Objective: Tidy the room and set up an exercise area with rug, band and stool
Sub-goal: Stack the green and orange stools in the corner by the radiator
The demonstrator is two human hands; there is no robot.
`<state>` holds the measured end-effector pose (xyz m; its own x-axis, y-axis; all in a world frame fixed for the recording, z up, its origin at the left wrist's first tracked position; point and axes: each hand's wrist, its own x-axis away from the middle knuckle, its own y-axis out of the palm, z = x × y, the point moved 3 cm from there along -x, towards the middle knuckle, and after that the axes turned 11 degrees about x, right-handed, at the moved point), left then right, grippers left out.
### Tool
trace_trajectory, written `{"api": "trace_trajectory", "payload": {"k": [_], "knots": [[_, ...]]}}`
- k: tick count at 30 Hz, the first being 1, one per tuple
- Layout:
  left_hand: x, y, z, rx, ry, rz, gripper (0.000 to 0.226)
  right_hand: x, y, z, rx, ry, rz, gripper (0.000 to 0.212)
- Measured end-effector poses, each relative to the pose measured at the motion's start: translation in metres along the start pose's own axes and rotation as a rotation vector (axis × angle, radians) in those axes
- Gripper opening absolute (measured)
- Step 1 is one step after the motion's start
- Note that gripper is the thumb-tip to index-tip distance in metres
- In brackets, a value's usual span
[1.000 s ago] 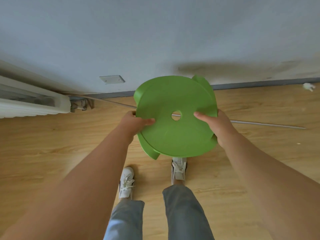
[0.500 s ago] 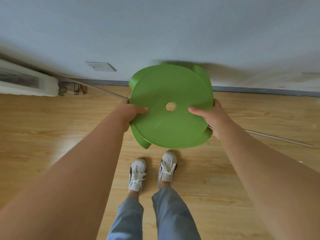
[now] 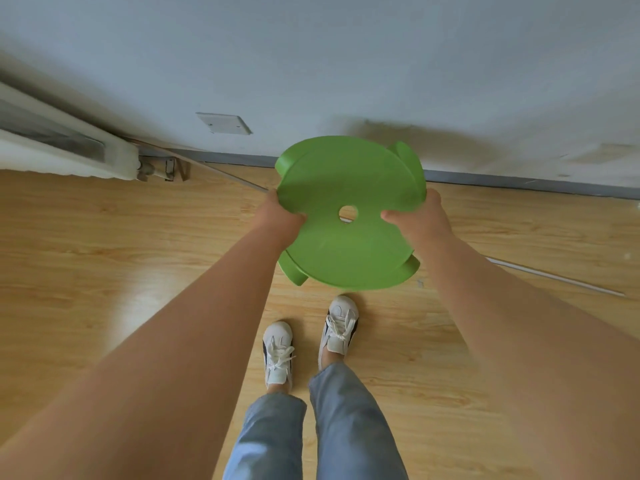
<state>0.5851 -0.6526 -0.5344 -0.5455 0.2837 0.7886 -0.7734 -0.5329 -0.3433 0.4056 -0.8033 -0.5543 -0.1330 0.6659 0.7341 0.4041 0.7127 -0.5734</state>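
Green stool (image 3: 346, 251): held above wooden floor (image 3: 104, 244), near wall (image 3: 346, 64); left hand (image 3: 278, 218) and right hand (image 3: 420, 216) gripping opposite seat edges, thumbs on top. Radiator (image 3: 62, 157) far left, thin rod (image 3: 554, 277) along floor, white sneakers (image 3: 277, 351) below. Fingers and stool legs mostly hidden under seat.

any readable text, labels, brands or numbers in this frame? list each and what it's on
No readable text in the head view.
green stool: plain seat, no label showing.
wall plate: blank.
shoes: dark side stripes, no legible brand.
radiator: no marking visible.
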Motion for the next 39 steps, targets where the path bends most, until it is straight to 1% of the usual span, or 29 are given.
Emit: {"api": "trace_trajectory", "payload": {"k": [3,5,7,12,16,19,23,26,33,37,39], "knots": [[0.018,-0.005,-0.002,-0.002,0.045,-0.025,0.06,0.021,-0.002,-0.004,0.078,-0.082,0.078,0.083],[0.031,-0.011,-0.006,0.01,0.068,-0.043,0.058,0.04,0.002,-0.007,0.151,-0.129,0.087,0.084],[0.046,-0.02,-0.014,0.016,0.094,-0.056,0.057,0.065,0.012,-0.01,0.197,-0.167,0.055,0.088],[0.088,-0.058,-0.057,0.032,0.109,-0.037,0.061,0.133,0.056,-0.027,0.24,-0.264,-0.026,0.084],[0.123,-0.123,-0.129,0.145,0.029,0.009,0.053,0.2,0.129,-0.052,0.349,-0.355,-0.154,0.086],[0.141,-0.174,-0.185,0.234,-0.064,0.108,0.051,0.241,0.185,-0.07,0.418,-0.4,-0.264,0.085],[0.163,-0.236,-0.245,0.337,-0.169,0.233,0.053,0.285,0.254,-0.091,0.569,-0.526,-0.384,0.081],[0.18,-0.274,-0.292,0.488,-0.23,0.336,0.057,0.32,0.309,-0.104,0.711,-0.635,-0.458,0.077],[0.23,-0.32,-0.407,0.748,-0.34,0.553,0.054,0.404,0.41,-0.11,0.974,-0.826,-0.6,0.071],[0.272,-0.33,-0.483,0.936,-0.405,0.67,0.054,0.463,0.467,-0.092,1.149,-0.946,-0.663,0.072],[0.291,-0.332,-0.51,0.986,-0.428,0.709,0.053,0.489,0.488,-0.083,1.192,-0.972,-0.678,0.072]]}}
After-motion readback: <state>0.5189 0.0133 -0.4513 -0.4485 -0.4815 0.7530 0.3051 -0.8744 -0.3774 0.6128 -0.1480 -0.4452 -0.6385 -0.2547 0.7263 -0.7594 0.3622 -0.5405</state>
